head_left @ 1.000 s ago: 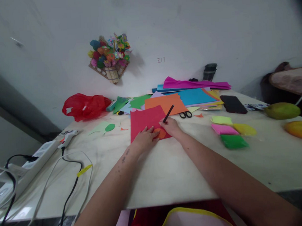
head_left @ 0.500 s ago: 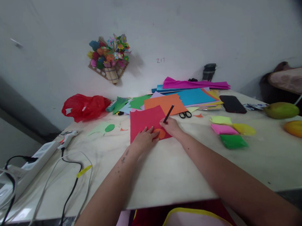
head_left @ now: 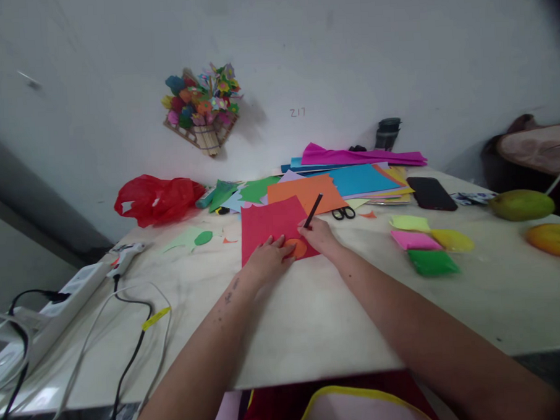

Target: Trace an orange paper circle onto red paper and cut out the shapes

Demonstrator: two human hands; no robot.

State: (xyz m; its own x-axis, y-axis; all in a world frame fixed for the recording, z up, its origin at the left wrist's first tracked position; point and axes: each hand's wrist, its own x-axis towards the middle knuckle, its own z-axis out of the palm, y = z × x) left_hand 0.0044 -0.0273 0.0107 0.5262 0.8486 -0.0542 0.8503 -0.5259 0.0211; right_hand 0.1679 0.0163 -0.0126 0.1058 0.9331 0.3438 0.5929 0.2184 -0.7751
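Observation:
A red sheet of paper [head_left: 266, 220] lies on the table in front of me, its top edge cut unevenly. On its lower right part rests an orange paper circle [head_left: 299, 249]. My left hand [head_left: 270, 257] is spread flat over the red sheet, fingertips on the circle's left side. Just right of the circle, my right hand [head_left: 319, 236] grips a dark pen [head_left: 314, 210], which leans up to the right; its tip is hidden by the fingers. Black-handled scissors [head_left: 344, 213] lie beyond my right hand, blades under an orange sheet [head_left: 307, 193].
Coloured sheets [head_left: 366, 180] are stacked at the back. Right are small coloured packets [head_left: 433, 262], a phone [head_left: 432, 193] and a green mango [head_left: 522, 205]. Left are a red plastic bag [head_left: 159, 200], a green paper oval [head_left: 204, 238], a power strip [head_left: 56, 306] and trailing cables [head_left: 140, 346].
My right hand has shifted very slightly beside the orange circle, the pen moving with it. My left hand and the red sheet stay where they were.

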